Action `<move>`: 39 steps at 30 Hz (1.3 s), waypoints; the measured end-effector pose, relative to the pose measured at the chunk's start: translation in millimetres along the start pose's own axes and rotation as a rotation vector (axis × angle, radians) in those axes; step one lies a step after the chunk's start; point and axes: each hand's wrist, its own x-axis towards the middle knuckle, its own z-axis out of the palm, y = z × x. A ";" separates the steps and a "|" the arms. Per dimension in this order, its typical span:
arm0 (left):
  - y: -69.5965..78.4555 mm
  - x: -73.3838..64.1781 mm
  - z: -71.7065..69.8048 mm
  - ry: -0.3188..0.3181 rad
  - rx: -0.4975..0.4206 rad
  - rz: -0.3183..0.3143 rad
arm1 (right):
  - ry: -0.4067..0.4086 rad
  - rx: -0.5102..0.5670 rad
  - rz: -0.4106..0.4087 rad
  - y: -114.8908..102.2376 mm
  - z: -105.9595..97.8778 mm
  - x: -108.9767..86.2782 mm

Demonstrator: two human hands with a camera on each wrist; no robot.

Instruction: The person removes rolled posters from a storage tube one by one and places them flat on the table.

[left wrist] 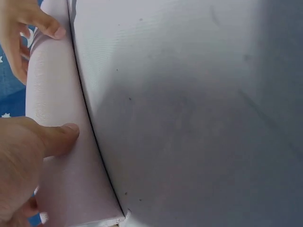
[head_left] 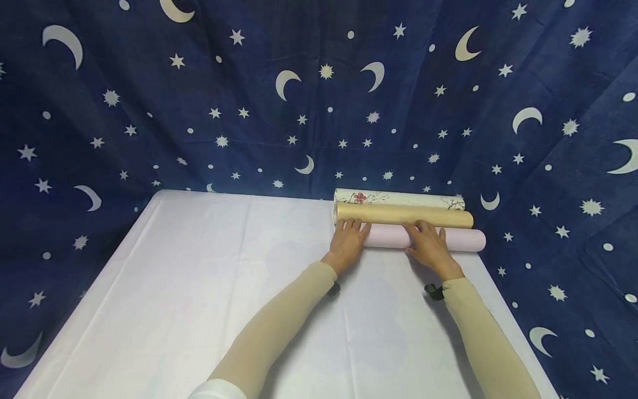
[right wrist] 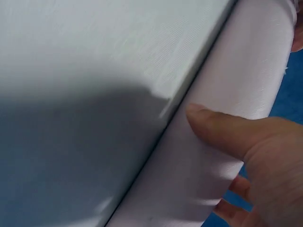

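Note:
A pale pink wallpaper roll [head_left: 386,236] lies crosswise at the far right of the white table. My left hand [head_left: 347,244] grips it near its left end, thumb [left wrist: 61,138] on the near side and fingers over the far side. Farther right along the same roll, my right hand [head_left: 430,246] holds it in the same way; its thumb [right wrist: 220,128] lies across the pink surface in the right wrist view. Just behind is a gold roll [head_left: 404,214], and behind that a white roll [head_left: 399,198] printed with red blossoms and branches.
The white-covered table [head_left: 174,288] reaches toward me and to the left. Its back and right edges meet a dark blue curtain [head_left: 249,83] with moons and stars. A small black device [head_left: 434,292] sits at my right wrist.

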 end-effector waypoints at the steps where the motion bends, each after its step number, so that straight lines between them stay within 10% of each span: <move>1: -0.2 0.1 0.3 -0.001 0.007 0.000 | -0.003 -0.016 -0.001 1.6 0.6 0.9; 15: -11.7 -6.5 -6.4 0.035 0.005 0.040 | 0.015 -0.038 -0.113 11.4 2.5 2.2; 39: -45.6 -56.5 -34.6 0.134 -0.048 0.099 | 0.135 -0.083 -0.229 -40.9 -19.1 -21.9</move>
